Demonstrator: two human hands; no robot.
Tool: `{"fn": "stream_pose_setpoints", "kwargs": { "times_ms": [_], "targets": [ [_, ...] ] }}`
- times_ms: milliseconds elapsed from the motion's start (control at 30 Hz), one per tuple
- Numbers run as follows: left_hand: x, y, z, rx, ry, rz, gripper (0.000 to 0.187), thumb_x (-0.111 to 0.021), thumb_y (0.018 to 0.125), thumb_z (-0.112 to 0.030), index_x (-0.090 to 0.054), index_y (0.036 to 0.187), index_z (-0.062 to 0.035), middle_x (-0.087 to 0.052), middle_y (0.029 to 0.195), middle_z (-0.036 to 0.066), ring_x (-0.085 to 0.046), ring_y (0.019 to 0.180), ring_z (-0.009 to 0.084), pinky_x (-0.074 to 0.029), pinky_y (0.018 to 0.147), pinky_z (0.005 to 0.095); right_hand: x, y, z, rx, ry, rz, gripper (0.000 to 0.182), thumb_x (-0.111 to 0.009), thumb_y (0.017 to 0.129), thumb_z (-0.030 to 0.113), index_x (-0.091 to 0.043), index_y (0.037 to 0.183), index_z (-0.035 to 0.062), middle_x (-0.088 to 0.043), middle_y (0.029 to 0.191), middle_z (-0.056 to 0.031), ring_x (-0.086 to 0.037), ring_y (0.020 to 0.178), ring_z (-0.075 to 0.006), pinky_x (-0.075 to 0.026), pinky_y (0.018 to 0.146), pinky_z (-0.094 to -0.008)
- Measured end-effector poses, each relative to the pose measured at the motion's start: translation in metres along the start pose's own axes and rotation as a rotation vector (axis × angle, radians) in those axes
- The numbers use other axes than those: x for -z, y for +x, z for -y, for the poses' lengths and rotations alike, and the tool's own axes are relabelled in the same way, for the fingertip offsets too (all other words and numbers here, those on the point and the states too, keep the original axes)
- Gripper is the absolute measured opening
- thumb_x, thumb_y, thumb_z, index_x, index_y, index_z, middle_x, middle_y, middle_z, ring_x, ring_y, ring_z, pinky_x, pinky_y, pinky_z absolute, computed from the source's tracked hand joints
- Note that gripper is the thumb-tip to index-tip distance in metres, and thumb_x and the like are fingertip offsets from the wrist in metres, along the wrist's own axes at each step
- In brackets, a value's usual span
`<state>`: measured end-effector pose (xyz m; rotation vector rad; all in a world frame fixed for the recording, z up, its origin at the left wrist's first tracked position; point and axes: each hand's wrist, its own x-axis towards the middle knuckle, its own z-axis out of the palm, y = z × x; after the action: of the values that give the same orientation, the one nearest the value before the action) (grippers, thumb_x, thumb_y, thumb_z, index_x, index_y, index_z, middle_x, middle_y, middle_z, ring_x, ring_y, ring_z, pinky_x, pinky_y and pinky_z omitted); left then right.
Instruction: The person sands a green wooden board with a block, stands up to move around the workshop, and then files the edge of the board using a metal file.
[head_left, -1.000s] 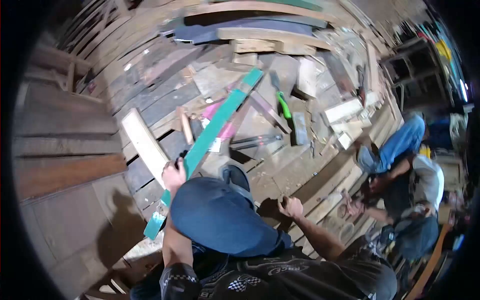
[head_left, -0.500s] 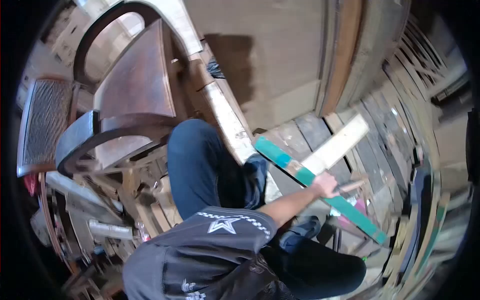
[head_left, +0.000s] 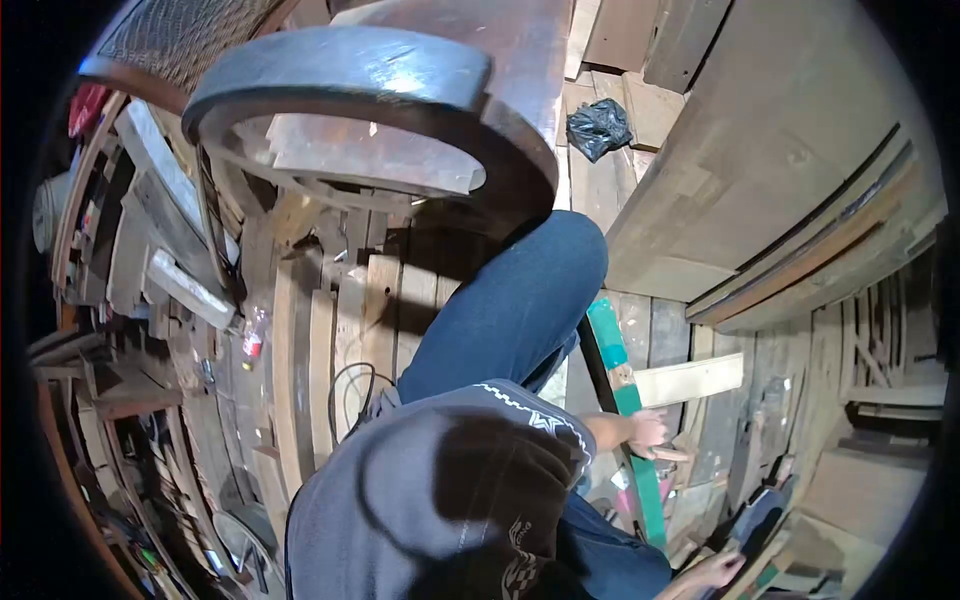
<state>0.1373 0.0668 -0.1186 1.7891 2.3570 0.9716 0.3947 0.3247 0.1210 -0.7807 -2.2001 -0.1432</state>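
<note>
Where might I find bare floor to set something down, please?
Bare floorboards show below the black plastic bag, between the chair and the large panel; a smaller patch lies between the green board, pale board and that panel. The picture's left is crowded with lumber and a bottle.

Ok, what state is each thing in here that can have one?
Green board: painted, one patch bare
Left hand: at the board's edge, grip unclear
Right hand: grip unclear
Black bag: crumpled
Wooden chair: unoccupied
Bottle: fill level unclear
</note>
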Motion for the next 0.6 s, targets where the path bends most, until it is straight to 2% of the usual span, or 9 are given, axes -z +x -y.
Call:
{"fn": "stream_pose_setpoints", "kwargs": {
  "times_ms": [67,167,233,267,300,400,500,567,600],
  "targets": [
    [-0.004,-0.002,0.0,-0.042,0.054,-0.25,0.05,-0.062,0.077,-0.052,-0.071,0.087,-0.0042,-0.065,0.097,0.017,-0.064,0.095,0.0357,-0.043,0.095,0.054,0.004,0.079,0.082,0.097,0.1,0.003,0.028,-0.059,0.098,0.02,-0.061,0.086,-0.0046,-0.055,0.067,-0.0159,-0.048,0.06,-0.0228,-0.046,0.059,-0.0374],
    [0.028,0.019,-0.008,0.055,-0.179,0.081,0.047,-0.065,0.075,-0.047,-0.072,0.093,-0.0044,-0.065,0.101,0.018,-0.063,0.103,0.0365,-0.043,0.099,0.0545,-0.023,0.15,0.139,0.137,0.334,0.066,0.018,-0.059,0.096,0.013,-0.063,0.096,-0.0047,-0.059,0.069,-0.0166,-0.052,0.062,-0.0187,-0.046,0.059,-0.0362],
    [0.071,0.027,-0.014,0.038,-0.125,0.184,0.036,-0.067,0.073,-0.037,-0.073,0.091,-0.0061,-0.069,0.094,0.016,-0.066,0.096,0.0324,-0.05,0.088,0.0507,-0.049,0.173,0.177,0.092,0.453,0.259,0.019,-0.059,0.095,0.013,-0.057,0.087,-0.004,-0.057,0.066,-0.0151,-0.048,0.059,-0.0182,-0.043,0.054,-0.0375],
    [0.094,0.033,-0.017,0.043,-0.118,0.25,0.035,-0.067,0.074,-0.036,-0.073,0.091,-0.0061,-0.069,0.094,0.015,-0.066,0.095,0.0321,-0.05,0.087,0.0501,-0.069,0.174,0.2,0.376,0.438,0.08,0.026,-0.06,0.096,0.017,-0.058,0.087,-0.007,-0.056,0.064,-0.0157,-0.045,0.056,-0.0213,-0.042,0.054,-0.04],
    [0.118,0.038,-0.02,0.045,-0.102,0.327,0.035,-0.067,0.074,-0.036,-0.074,0.091,-0.0061,-0.069,0.094,0.015,-0.066,0.094,0.0318,-0.05,0.086,0.0495,-0.081,0.174,0.213,0.377,0.313,0.286,0.021,-0.061,0.093,0.014,-0.058,0.083,-0.004,-0.057,0.063,-0.0191,-0.049,0.052,-0.0236,-0.041,0.052,-0.0422],
    [0.194,0.048,-0.032,0.042,-0.049,0.564,0.033,-0.066,0.075,-0.034,-0.074,0.091,-0.0061,-0.07,0.093,0.015,-0.066,0.091,0.0309,-0.051,0.083,0.0476,-0.114,0.133,0.257,0.499,0.19,0.458,0.016,-0.062,0.086,0.013,-0.06,0.08,-0.0019,-0.061,0.068,-0.0242,-0.061,0.061,-0.041,-0.046,0.055,-0.0468],
    [0.264,0.054,-0.035,0.062,0.009,0.755,0.032,-0.065,0.076,-0.032,-0.074,0.091,-0.0062,-0.071,0.091,0.014,-0.067,0.088,0.0299,-0.052,0.079,0.0458,-0.125,0.079,0.275,0.496,0.23,0.662,0.017,-0.065,0.08,0.013,-0.059,0.076,-0.0023,-0.06,0.065,-0.0239,-0.062,0.062,-0.0432,-0.048,0.059,-0.0497],
    [0.295,0.058,-0.036,0.068,0.05,0.825,0.031,-0.065,0.077,-0.031,-0.074,0.092,-0.0062,-0.071,0.091,0.014,-0.067,0.086,0.0293,-0.052,0.077,0.0446,-0.103,0.067,0.282,0.72,0.262,0.745,0.017,-0.062,0.076,0.01,-0.056,0.069,-0.0046,-0.058,0.058,-0.0249,-0.06,0.054,-0.0415,-0.047,0.054,-0.0489],
    [0.308,0.06,-0.037,0.07,0.066,0.857,0.03,-0.064,0.077,-0.031,-0.075,0.092,-0.0062,-0.072,0.09,0.014,-0.067,0.085,0.029,-0.052,0.076,0.0439,-0.106,0.061,0.277,0.638,0.318,0.747,0.018,-0.062,0.076,0.011,-0.056,0.068,-0.0044,-0.057,0.058,-0.0247,-0.06,0.053,-0.0413,-0.046,0.054,-0.0488]
  ]
}}
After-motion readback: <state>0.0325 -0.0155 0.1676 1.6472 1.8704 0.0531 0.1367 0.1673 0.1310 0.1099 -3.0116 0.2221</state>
